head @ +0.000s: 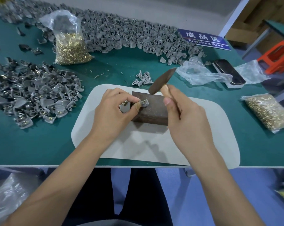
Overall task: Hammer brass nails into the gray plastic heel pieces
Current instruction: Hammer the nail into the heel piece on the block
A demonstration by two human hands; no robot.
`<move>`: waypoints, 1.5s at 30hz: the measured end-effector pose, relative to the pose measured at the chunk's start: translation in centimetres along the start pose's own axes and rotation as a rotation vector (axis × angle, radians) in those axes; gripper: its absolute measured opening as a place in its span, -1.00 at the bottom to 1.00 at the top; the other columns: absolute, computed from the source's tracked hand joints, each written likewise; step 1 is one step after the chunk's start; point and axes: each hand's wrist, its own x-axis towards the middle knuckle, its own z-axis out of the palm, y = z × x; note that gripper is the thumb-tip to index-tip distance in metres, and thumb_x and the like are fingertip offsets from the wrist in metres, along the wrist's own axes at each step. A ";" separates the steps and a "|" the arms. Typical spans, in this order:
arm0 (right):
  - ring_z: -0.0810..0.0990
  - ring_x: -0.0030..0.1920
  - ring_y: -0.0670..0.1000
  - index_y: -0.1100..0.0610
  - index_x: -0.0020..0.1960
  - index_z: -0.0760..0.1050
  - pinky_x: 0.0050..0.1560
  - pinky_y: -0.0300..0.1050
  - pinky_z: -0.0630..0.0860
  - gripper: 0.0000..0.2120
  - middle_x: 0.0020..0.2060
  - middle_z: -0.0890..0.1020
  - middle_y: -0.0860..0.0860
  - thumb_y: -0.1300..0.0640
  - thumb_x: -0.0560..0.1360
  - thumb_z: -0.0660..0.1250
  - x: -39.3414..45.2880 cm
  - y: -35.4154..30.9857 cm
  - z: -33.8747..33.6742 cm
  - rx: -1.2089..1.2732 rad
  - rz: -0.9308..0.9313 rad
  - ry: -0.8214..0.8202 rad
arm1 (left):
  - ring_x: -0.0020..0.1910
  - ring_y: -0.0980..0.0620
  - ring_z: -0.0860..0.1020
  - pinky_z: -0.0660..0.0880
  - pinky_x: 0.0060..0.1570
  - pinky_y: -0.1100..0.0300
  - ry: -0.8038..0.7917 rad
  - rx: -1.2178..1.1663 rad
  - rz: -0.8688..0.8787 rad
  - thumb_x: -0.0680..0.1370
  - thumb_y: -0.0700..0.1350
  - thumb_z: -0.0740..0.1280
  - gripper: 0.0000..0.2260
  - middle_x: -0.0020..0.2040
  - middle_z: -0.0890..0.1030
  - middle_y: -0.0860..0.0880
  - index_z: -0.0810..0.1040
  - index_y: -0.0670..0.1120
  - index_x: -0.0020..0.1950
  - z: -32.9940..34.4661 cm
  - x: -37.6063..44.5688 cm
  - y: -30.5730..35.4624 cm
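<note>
My left hand (pixel 115 108) pinches a gray plastic heel piece (pixel 145 102) with a brass nail in it, holding it on top of a dark metal block (pixel 152 111). A few more brass nails show between its curled fingers. My right hand (pixel 185 118) grips the wooden handle of a small hammer. The dark hammer head (pixel 162 81) is raised and blurred above the block's far right corner. The block stands on a pale mat (pixel 138 144).
A heap of nailed gray heel pieces (pixel 37 93) lies at the left, and a long heap of plain ones (pixel 121 33) runs along the back. Bags of brass nails stand at back left (pixel 69 44) and right (pixel 270 111). A small cluster of heel pieces (pixel 142 78), a phone (pixel 228 72) and loose plastic bags lie beyond the mat.
</note>
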 end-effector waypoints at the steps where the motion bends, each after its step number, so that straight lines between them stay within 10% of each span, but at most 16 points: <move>1: 0.54 -0.21 -0.02 -0.17 0.43 0.45 -0.13 0.02 0.54 -0.69 -0.14 0.65 -0.18 -0.04 0.72 0.15 -0.3 -0.2 0.2 0.034 0.004 0.028 | 0.06 0.10 0.48 0.37 -0.16 0.16 0.000 0.000 -0.001 0.50 -0.03 0.51 -0.95 -0.09 0.58 0.18 0.70 0.13 -0.07 0.0 -0.1 0.0; 18: 0.53 -0.22 0.16 -0.18 0.38 0.44 -0.17 0.11 0.48 -0.73 -0.26 0.59 -0.08 -0.06 0.72 0.12 -0.7 -0.2 0.9 -0.015 0.025 -0.039 | 0.04 0.14 0.48 0.39 -0.17 0.17 0.033 0.032 0.001 0.49 0.04 0.49 -0.95 -0.11 0.57 0.17 0.70 0.18 -0.06 0.1 -0.1 0.1; 24: 0.46 -0.30 -0.16 -0.16 0.44 0.45 -0.21 -0.20 0.43 -0.67 -0.29 0.51 -0.33 -0.07 0.71 0.13 -1.1 0.1 1.0 0.058 -0.015 0.074 | 0.03 0.16 0.46 0.40 -0.17 0.17 0.021 0.047 -0.004 0.50 0.04 0.49 -0.94 -0.12 0.54 0.20 0.68 0.22 -0.08 0.0 -0.1 0.2; 45: 0.44 -0.30 0.03 -0.18 0.37 0.45 -0.22 0.07 0.47 -0.73 -0.33 0.50 -0.14 -0.07 0.72 0.12 -0.8 0.4 0.9 0.039 0.007 0.034 | 0.02 0.17 0.46 0.37 -0.18 0.20 0.041 0.092 0.002 0.51 0.01 0.49 -0.95 -0.11 0.53 0.17 0.70 0.16 -0.06 0.0 -0.3 0.2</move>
